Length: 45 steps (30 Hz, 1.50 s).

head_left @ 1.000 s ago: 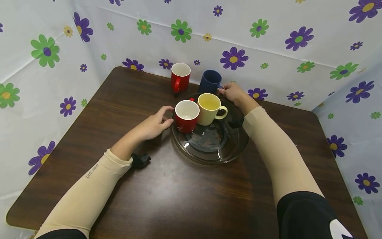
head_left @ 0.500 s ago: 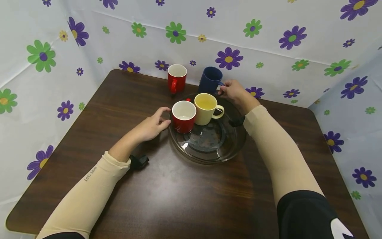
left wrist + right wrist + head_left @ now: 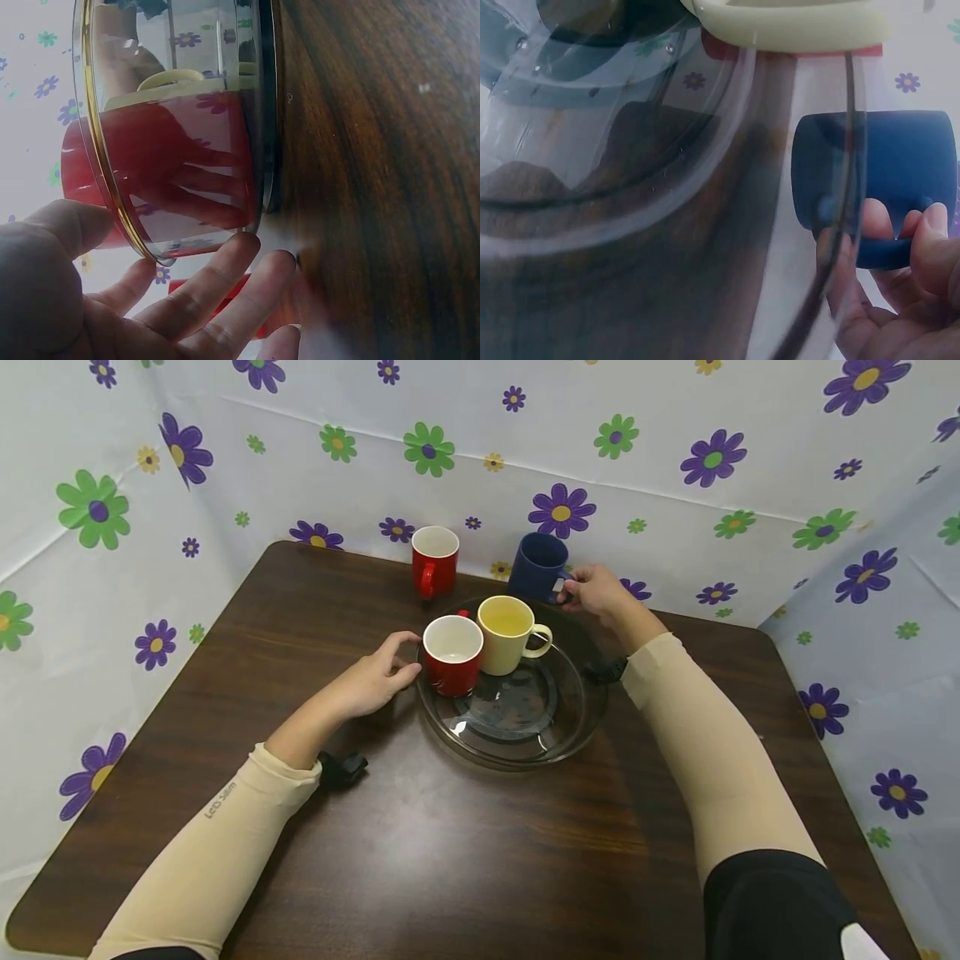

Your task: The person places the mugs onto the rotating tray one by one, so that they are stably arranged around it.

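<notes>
With thumb and fingers my right hand (image 3: 597, 591) pinches the handle of a dark blue mug (image 3: 531, 578), behind the right rear of a round tinted glass dish (image 3: 517, 763). The right wrist view shows this blue mug (image 3: 900, 161) partly through the glass. Inside the dish, a red mug (image 3: 452, 675) with a white interior stands at the left, beside a pale yellow mug (image 3: 498, 650). My left hand (image 3: 367, 683) rests its spread fingertips at the dish's left side; in the left wrist view, the thumb and fingers (image 3: 202, 281) meet the glass rim and wall.
Another red mug (image 3: 435, 572) stands on the table behind the dish, its handle facing me. The brown wooden table (image 3: 465, 868) reaches a flower-printed curtain (image 3: 465, 452) at the back and sides.
The blue mug has moved to the right relative to the yellow mug, held in my right hand. My left hand stays at the dish. The head view has shifted slightly.
</notes>
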Each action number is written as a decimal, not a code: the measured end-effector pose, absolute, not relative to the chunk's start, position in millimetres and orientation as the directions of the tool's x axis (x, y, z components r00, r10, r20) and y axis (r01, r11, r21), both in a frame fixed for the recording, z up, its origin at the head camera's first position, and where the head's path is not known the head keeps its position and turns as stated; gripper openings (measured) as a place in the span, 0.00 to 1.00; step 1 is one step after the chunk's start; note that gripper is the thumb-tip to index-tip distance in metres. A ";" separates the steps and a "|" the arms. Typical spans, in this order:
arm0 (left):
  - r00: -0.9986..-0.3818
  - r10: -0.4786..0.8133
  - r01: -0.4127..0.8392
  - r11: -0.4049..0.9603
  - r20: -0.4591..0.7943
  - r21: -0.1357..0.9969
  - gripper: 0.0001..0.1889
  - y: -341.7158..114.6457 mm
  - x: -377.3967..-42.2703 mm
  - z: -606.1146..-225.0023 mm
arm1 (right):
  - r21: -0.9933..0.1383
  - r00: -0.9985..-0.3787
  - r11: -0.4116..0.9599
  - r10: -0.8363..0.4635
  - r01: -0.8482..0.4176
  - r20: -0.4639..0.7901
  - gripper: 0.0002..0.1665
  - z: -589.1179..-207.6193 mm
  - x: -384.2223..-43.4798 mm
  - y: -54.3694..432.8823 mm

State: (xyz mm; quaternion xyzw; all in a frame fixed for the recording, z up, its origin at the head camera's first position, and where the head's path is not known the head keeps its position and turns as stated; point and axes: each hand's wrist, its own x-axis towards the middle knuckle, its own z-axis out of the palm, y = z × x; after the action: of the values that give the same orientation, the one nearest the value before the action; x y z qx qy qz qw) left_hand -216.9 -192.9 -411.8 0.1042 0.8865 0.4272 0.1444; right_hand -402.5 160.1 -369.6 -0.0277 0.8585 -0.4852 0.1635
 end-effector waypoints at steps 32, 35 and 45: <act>-0.926 0.327 0.050 0.602 -0.189 0.797 0.29 -196.8 -217.5 -411.7 | -0.853 -0.950 0.501 -0.172 0.144 -0.261 0.14 -346.9 -380.5 195.7; -0.926 0.327 0.051 0.606 -0.190 0.794 0.29 -196.6 -217.6 -411.1 | -0.854 -0.949 0.501 -0.177 0.142 -0.262 0.14 -343.7 -376.8 200.4; -0.924 0.331 0.052 0.606 -0.192 0.794 0.29 -195.0 -216.9 -409.7 | -0.869 -0.957 0.482 -0.184 0.112 -0.225 0.15 -334.5 -363.8 212.4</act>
State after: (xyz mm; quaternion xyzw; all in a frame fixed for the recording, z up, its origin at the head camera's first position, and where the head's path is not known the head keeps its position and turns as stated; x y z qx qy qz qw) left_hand -216.9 -195.0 -409.7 0.1087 0.8814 0.4303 0.1618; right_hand -363.8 212.4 -334.5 -0.0211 0.8484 -0.5086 0.1452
